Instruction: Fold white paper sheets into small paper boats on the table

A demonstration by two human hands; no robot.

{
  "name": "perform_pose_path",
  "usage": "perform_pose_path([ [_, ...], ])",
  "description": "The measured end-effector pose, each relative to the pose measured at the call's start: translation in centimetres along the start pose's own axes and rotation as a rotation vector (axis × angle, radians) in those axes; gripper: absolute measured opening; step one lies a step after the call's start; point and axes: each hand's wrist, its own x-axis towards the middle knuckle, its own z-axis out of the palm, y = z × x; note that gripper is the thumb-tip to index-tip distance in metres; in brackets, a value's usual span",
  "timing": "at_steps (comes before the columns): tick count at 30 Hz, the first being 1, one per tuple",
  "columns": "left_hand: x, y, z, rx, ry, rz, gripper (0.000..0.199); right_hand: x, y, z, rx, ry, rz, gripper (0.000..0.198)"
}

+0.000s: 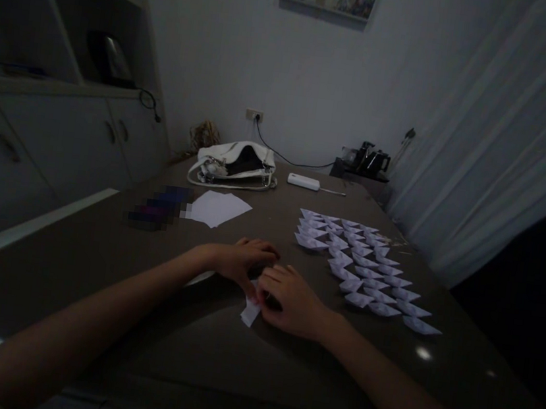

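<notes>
Near the middle of the dark table, a small piece of folded white paper (250,312) lies between my two hands. My left hand (242,262) curves over its far side, with thumb and fingertips closed at the paper's upper part. From the right, my right hand (291,303) pinches the same paper with bent fingers. Only the paper's lower end shows; the rest is hidden under the fingers. To the right of my hands stand several folded paper boats (367,272) in slanting rows. Under my left wrist, a bit of white paper (201,279) peeks out.
A stack of white sheets (217,209) lies beyond my left hand, beside a blurred dark item (160,207). Farther back are a white handbag (236,160) and a white power bank (303,182) with a short cable. A kettle (376,163) stands at the far right.
</notes>
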Motion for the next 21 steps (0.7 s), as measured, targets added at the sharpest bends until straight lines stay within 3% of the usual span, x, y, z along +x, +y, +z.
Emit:
perform_pose_path([
  [2,0.0,0.1,-0.1,-0.004,-0.01,-0.004,0.079,0.0,0.1,0.0,0.011,-0.016,-0.01,0.013],
  [9,-0.3,0.3,-0.2,-0.008,-0.013,0.0,0.074,-0.3,3.5,-0.3,-0.044,0.088,0.166,0.017],
  [16,-0.1,0.2,-0.2,-0.002,-0.011,-0.003,0.08,0.0,0.6,0.2,0.103,0.008,0.008,0.015],
  [21,-0.1,0.0,-0.1,-0.005,-0.002,0.013,0.076,-0.3,3.4,0.0,-0.022,0.106,0.175,0.017],
])
